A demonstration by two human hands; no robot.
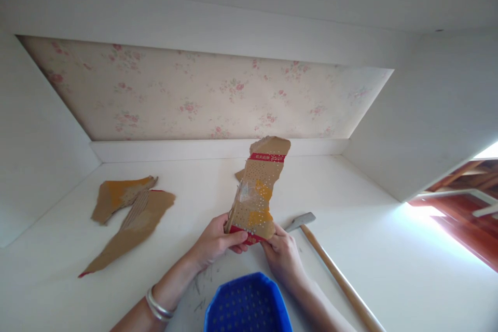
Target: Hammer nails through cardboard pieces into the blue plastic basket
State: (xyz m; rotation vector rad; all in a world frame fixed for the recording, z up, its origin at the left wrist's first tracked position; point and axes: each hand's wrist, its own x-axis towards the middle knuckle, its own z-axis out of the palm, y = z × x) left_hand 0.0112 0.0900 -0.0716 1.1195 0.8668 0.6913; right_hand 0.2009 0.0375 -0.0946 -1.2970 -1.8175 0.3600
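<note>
Between my two hands stands a torn piece of cardboard (254,176), brown with red bands, an orange patch and many small holes. My left hand (220,238) grips its lower left corner, thumb across the red band. At the lower right edge, my right hand (282,254) is closed on the same cardboard, its fingertips partly hidden behind it. A blue perforated basket (249,306) sits just below my hands, cut off by the frame's bottom edge. Behind the held cardboard, a small brown scrap (239,175) shows in part.
Two torn cardboard pieces (143,218) lie to the left on the white surface (187,181). A hammer-like tool with a wooden handle (338,272) lies to the right. White panels (389,129) enclose the space, with floral wallpaper (233,98) at the back. Dark crumbs (198,288) lie near the basket.
</note>
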